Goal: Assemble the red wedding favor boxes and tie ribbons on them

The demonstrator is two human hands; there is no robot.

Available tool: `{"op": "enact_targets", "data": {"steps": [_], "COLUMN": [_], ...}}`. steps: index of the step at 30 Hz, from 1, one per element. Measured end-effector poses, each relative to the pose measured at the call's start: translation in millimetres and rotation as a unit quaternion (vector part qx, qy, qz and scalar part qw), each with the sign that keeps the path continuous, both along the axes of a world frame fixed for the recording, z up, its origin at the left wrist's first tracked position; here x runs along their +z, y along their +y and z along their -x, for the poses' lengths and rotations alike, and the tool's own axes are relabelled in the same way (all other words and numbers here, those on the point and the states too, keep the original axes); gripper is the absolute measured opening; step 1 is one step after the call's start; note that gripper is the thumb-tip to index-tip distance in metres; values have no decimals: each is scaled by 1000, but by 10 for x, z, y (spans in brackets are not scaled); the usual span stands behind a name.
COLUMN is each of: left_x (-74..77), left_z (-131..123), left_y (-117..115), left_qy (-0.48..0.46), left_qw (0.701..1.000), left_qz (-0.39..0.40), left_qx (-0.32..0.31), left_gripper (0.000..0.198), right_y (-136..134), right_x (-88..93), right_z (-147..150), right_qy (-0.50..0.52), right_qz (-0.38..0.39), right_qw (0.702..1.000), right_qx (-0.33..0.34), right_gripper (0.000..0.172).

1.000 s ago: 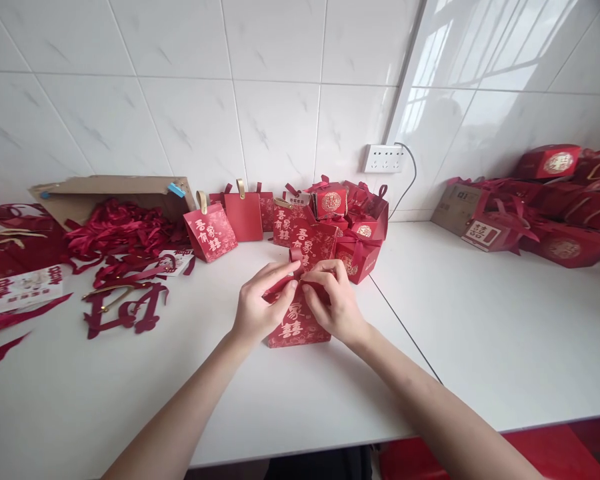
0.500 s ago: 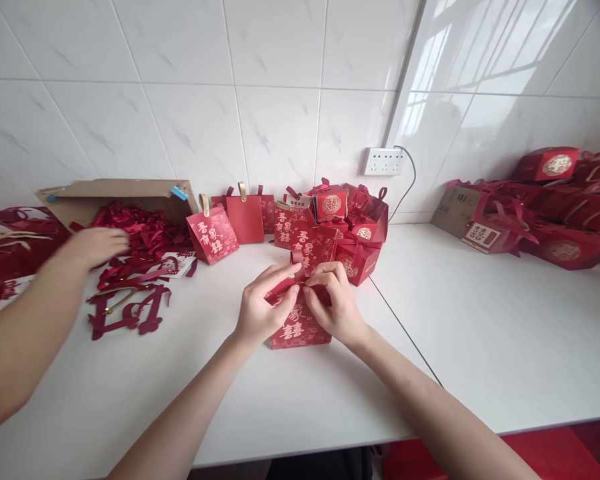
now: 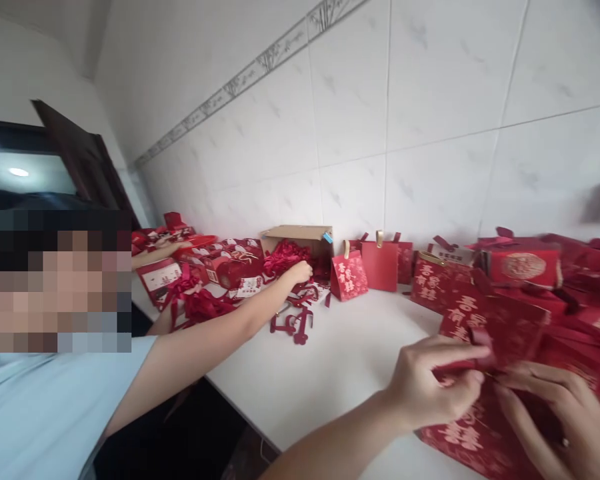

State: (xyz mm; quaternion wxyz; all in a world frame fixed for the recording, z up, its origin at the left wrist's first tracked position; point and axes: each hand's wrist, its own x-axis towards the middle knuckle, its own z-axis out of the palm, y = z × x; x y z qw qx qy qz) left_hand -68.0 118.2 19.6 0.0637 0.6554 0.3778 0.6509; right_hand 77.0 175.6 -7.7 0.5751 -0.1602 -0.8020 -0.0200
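A red paper gift box [image 3: 463, 433] with pale pink lettering stands low at the right, partly covered by my hands. My left hand [image 3: 437, 387] is closed at its top edge, thumb and fingers pinching beside the dark red strap [image 3: 481, 341]. Fingers bent, my right hand [image 3: 563, 407] grips the same top edge from the other side. A small gold-coloured piece shows between the fingertips; its exact shape is too small to make out. More lettered red boxes [image 3: 463, 313] stand right behind.
A co-worker in a light blue sleeve [image 3: 125, 373] reaches across at left, hand [image 3: 303, 272] at a cardboard box [image 3: 300, 233] of red ribbons. Loose dark red straps [image 3: 297, 323] lie on the white table [image 3: 260, 383]. Finished-looking red bags [image 3: 350, 273] stand along the tiled wall.
The view has swung left, so my hands and the gift box now appear farther right. Both hands keep their hold at the box top. The co-worker has come into view.
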Motion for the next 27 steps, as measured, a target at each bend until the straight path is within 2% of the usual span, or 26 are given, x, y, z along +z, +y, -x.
{"op": "enact_targets", "data": {"steps": [4, 17, 21, 27], "left_x": [-31, -33, -28, 26], "left_z": [-19, -8, -5, 10], "left_y": [19, 17, 6, -31], "left_qy": [1, 1, 4, 13], "left_qw": [1000, 1000, 1000, 1000], "left_qz": [-17, -8, 17, 8], "left_qx": [10, 2, 2, -2], "left_gripper": [31, 31, 32, 29], "right_y": [57, 14, -14, -103], "right_x": [-76, -44, 5, 119], "right_z": [-11, 0, 1, 32], "right_qy": [8, 9, 8, -3], "right_qz": [-14, -1, 0, -11], "right_qw": [1000, 1000, 1000, 1000], "right_qx": [1, -4, -3, 0], "right_gripper": [13, 9, 9, 6]}}
